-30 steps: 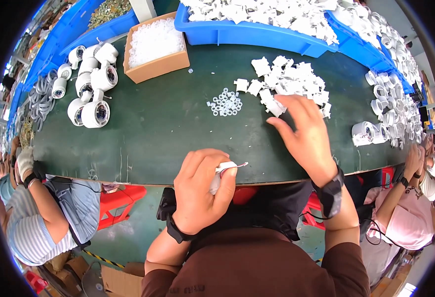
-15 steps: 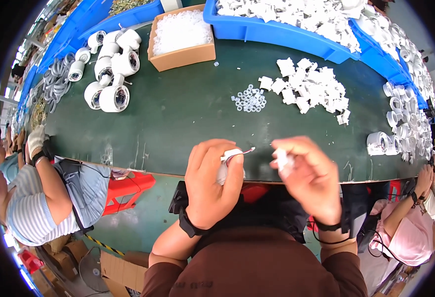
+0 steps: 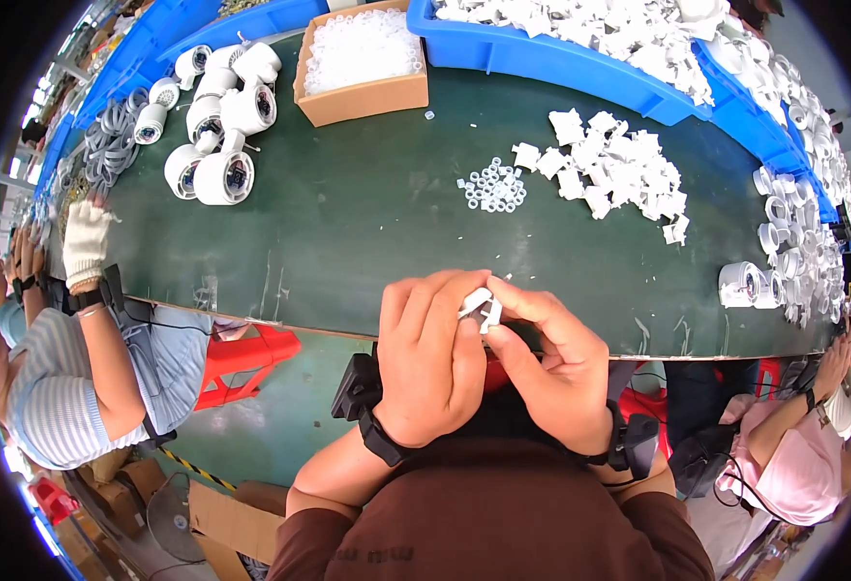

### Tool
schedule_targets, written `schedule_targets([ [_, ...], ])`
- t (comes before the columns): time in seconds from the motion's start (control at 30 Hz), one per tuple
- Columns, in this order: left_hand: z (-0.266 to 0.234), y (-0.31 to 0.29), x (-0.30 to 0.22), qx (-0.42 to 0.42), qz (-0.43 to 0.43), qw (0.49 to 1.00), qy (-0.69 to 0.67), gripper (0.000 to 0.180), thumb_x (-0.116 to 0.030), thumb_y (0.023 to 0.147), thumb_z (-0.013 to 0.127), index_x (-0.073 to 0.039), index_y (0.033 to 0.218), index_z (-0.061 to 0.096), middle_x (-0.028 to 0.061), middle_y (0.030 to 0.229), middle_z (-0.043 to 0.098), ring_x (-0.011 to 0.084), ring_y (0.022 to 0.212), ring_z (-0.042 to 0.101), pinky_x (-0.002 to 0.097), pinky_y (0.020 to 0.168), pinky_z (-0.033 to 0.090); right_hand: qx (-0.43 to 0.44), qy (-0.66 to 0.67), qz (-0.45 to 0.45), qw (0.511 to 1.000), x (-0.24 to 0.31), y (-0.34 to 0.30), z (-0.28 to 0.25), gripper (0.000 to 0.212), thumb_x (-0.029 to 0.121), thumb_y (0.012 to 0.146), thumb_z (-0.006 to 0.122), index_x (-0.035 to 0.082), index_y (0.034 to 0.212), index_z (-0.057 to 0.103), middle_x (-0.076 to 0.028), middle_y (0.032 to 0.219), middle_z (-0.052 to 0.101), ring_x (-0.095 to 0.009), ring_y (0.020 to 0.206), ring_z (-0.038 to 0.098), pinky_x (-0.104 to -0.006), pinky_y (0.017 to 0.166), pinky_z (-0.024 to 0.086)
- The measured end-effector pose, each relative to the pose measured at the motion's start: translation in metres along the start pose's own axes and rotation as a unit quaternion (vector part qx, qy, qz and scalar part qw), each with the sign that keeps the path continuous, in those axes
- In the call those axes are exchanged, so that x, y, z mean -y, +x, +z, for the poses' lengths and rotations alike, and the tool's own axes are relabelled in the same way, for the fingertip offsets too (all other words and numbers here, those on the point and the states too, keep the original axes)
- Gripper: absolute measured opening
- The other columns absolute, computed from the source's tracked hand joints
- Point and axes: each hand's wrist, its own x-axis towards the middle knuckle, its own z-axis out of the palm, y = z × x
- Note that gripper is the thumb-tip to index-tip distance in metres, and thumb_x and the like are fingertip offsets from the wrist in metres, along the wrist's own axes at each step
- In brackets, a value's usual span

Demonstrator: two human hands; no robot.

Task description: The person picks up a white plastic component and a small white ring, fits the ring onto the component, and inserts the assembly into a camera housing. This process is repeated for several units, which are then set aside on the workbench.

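Observation:
Both hands meet at the table's near edge over small white plastic parts. My left hand [image 3: 432,353] is closed round a white part, mostly hidden behind its fingers. Between thumb and forefinger, my right hand [image 3: 556,363] pinches a small white plastic bracket [image 3: 490,312] against that part. The fingers hide how the two pieces fit together. Beyond the hands lie a small heap of translucent rings [image 3: 495,187] and a larger pile of white plastic brackets [image 3: 619,169].
White camera-like housings [image 3: 225,180] stand at the back left near grey rings [image 3: 111,140]. A cardboard box [image 3: 367,105] holds translucent pieces. Blue bins [image 3: 561,77] line the back. Clear-and-white cups [image 3: 738,284] stand at right. A gloved co-worker's hand [image 3: 87,237] is at left.
My right hand has moved left, bringing its white bracket against the part in my left hand. The thin wire end seen earlier is now hidden. The co-worker's gloved hand at left has shifted.

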Motion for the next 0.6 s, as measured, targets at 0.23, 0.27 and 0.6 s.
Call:
schedule_targets([
  [0.23, 0.008, -0.006, 0.002, -0.012, 0.046, 0.999, -0.003, 0.041, -0.027, 0.095, 0.046, 0.004, 0.118, 0.063, 0.0166, 0.113, 0.066, 0.0329, 0.097, 0.057, 0.0434, 0.088, 0.044, -0.083, -0.131, -0.113, 0.981, -0.002, -0.001, 0.018, 0.046, -0.014, 0.088, 0.067, -0.004, 0.133, 0.063, -0.01, 0.109, 0.067, -0.02, 0.103, 0.062, -0.0305, 0.094, 0.048],
  [0.27, 0.01, -0.007, 0.001, -0.021, 0.048, 0.999, 0.002, 0.042, -0.028, 0.096, 0.045, 0.004, 0.117, 0.063, 0.0163, 0.113, 0.066, 0.0325, 0.098, 0.057, 0.0429, 0.088, 0.044, -0.096, -0.152, -0.126, 0.976, -0.003, -0.001, 0.02, 0.046, -0.014, 0.086, 0.067, -0.004, 0.131, 0.064, -0.01, 0.108, 0.068, -0.021, 0.1, 0.062, -0.0308, 0.092, 0.048],
  [0.6, -0.002, -0.01, 0.013, 0.008, 0.064, 0.997, -0.047, 0.033, -0.018, 0.092, 0.059, 0.002, 0.119, 0.06, 0.0159, 0.112, 0.065, 0.0322, 0.098, 0.056, 0.0426, 0.09, 0.042, 0.004, -0.112, -0.116, 0.987, 0.002, 0.005, 0.002, 0.038, -0.007, 0.091, 0.067, 0.002, 0.128, 0.069, -0.01, 0.098, 0.071, -0.025, 0.084, 0.061, -0.0337, 0.079, 0.049],
])
